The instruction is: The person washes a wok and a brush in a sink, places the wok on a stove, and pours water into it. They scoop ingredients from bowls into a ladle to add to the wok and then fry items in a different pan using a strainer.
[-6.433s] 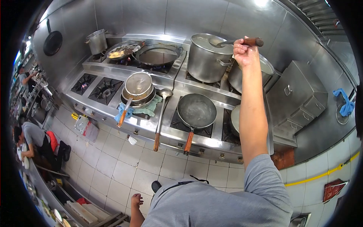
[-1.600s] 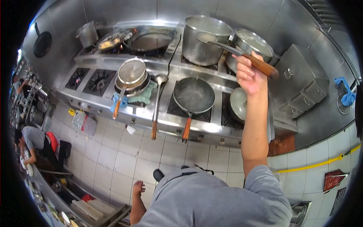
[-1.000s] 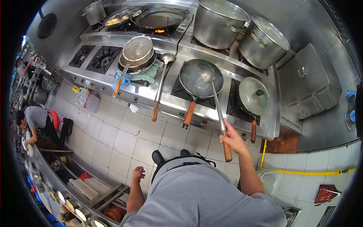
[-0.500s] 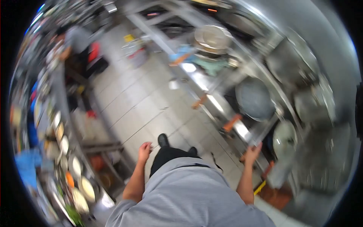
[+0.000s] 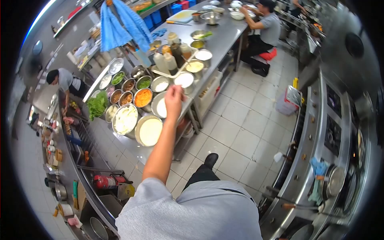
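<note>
My left hand (image 5: 175, 97) reaches over the near edge of a steel counter, fingers curled together; whether anything is pinched in them I cannot make out. Just beyond its fingertips is a metal container of white powder or grains (image 5: 184, 79). Beside the wrist stands a bowl with white contents (image 5: 161, 109), partly covered by the hand. Closer to me are a bowl of pale yellow liquid or cream (image 5: 150, 132) and a bowl of white pieces (image 5: 125, 119). A bowl of orange shreds (image 5: 143, 97) sits to the left. My right hand is out of view.
Squeeze bottles (image 5: 170, 64) stand behind the containers, and blue cloths (image 5: 124, 28) hang above. A crouching person (image 5: 264, 30) works at the counter's far end; another (image 5: 66, 80) is at left. A stove (image 5: 308, 140) lines the right, with a white bucket (image 5: 289, 100) on the floor.
My view has swung left from the stove to the counter. My left hand has risen from my side to above the containers; my right hand has left view.
</note>
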A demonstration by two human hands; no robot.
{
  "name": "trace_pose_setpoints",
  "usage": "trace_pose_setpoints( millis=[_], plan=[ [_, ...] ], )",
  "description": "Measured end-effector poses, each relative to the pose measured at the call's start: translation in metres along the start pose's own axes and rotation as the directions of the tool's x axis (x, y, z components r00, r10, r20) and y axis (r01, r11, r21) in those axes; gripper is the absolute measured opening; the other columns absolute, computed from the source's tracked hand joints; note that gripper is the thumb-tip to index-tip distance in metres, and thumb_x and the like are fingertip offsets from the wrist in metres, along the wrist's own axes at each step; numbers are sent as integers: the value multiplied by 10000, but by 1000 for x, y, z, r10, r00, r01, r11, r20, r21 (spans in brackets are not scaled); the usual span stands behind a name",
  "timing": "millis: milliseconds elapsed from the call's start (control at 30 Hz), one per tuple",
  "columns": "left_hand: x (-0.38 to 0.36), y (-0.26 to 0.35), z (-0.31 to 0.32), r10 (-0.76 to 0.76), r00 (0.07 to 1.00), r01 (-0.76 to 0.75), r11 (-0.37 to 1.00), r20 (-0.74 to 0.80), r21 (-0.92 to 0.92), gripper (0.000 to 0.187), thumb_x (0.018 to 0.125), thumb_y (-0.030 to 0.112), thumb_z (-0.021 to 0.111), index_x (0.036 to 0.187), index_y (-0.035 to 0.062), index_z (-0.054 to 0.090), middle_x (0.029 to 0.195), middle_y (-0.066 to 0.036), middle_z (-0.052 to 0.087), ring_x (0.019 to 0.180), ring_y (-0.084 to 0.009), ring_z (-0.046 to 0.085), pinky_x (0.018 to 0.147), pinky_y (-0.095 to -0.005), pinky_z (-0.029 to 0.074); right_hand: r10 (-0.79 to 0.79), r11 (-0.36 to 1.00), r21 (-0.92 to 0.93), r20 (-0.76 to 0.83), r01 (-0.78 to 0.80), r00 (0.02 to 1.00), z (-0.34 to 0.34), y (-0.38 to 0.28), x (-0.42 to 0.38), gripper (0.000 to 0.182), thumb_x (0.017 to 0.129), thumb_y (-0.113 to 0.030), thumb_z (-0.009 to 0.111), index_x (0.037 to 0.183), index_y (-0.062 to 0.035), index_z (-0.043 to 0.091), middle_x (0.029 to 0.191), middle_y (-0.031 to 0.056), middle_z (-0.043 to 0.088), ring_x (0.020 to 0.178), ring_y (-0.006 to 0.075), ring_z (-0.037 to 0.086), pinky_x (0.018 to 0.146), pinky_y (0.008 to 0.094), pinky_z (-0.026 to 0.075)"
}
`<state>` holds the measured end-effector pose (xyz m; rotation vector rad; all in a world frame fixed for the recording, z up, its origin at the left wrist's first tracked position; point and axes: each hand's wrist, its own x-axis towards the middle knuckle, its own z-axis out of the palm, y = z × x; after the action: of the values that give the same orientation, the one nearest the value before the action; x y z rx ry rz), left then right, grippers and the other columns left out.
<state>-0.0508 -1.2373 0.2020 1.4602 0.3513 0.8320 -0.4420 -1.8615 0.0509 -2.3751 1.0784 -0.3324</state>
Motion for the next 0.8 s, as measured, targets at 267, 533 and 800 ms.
trace_pose_setpoints(
  millis=[267,533,800],
  plan=[
    [291,33,-140,515,790,-165,700,-331,695,292,866,255,610,1018,13,673,751,-121,667,666,-233,623,654,-339,485,-5,929,277,672,-245,741,125,-157,48,408,906,-165,585,1287,-59,483,823,74,573,634,162,537,537,267,413],
    [372,58,-143,302,909,157,389,-286,908,428,857,369,577,1009,-26,637,1021,-255,653,953,-418,626,851,-474,471,128,857,203,806,-474,577,165,-165,101,396,926,-182,563,1300,-97,465,710,26,566,493,98,495,416,236,376],
    [361,171,-158,357,889,-131,799,-288,587,454,802,503,697,805,50,670,638,-46,601,530,-138,567,485,-274,438,3,991,72,822,-110,570,193,-192,98,376,869,-200,621,1213,-57,565,758,28,605,563,110,534,467,267,415]
  ],
)
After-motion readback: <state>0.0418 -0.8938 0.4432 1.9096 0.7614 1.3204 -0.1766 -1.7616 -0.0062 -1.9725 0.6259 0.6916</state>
